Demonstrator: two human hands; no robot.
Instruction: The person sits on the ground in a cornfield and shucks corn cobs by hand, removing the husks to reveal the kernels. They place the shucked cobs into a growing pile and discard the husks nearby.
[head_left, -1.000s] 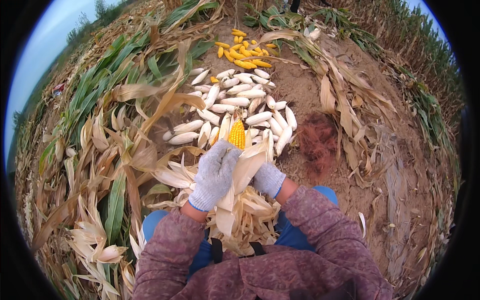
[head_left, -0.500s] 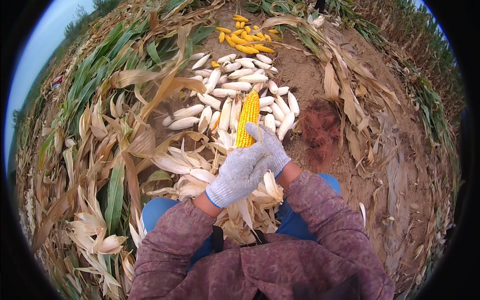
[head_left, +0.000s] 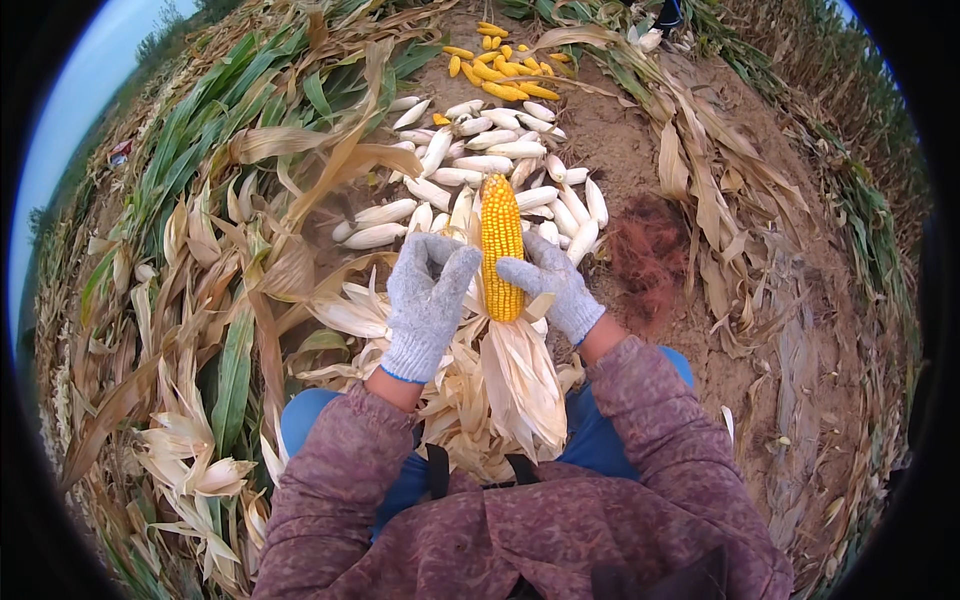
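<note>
A bare yellow corn ear stands tip-away in front of me, its pale husk peeled down and hanging from the base. My right hand, in a grey knit glove, grips the ear's lower right side, the thumb lying across the kernels. On the ear's left is my left hand, gloved alike, with thumb and fingertips drawn together in a pinch. Whether a husk strip is in that pinch is hard to see. Stripped-off husks lie heaped between my knees.
Beyond my hands, many ears in pale husks lie on the soil, with bare yellow ears farther off. Dry stalks and leaves bank up on the left. Reddish corn silk sits at right, before another row of stalks.
My hands were together around the ear's base; now the left has drawn away to the left, fingers pinched. The peeled husk now hangs down in view below the ear.
</note>
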